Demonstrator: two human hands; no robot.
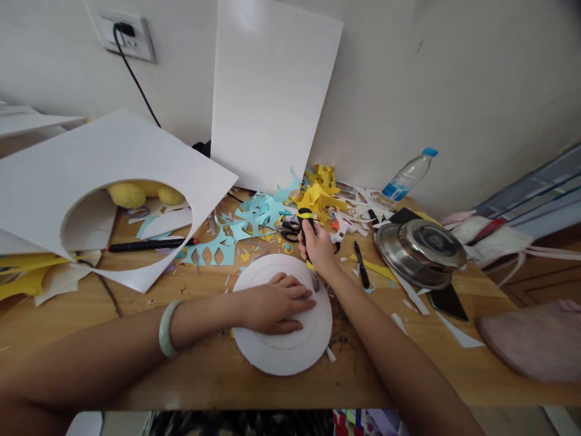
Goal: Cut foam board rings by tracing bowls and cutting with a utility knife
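Observation:
A round white foam-board disc (281, 360) lies flat on the wooden table in front of me, with a smaller circle line drawn or scored inside its rim. My left hand (276, 304) rests palm down on the disc, fingers stretched out and slightly apart. At the disc's upper right edge, my right hand (320, 249) is closed around a black-and-yellow utility knife (307, 219). The knife's handle points up and away from me; its lower end reaches the disc's right side, and the exact blade contact is hard to see.
Blue paper scraps (258, 212) and yellow paper scraps (320, 191) lie beyond the disc. A cut-out white board (136, 139) stands left. Rightward are a black pen (362, 264), a metal bowl (420, 251), a phone (448, 304) and a plastic bottle (410, 175).

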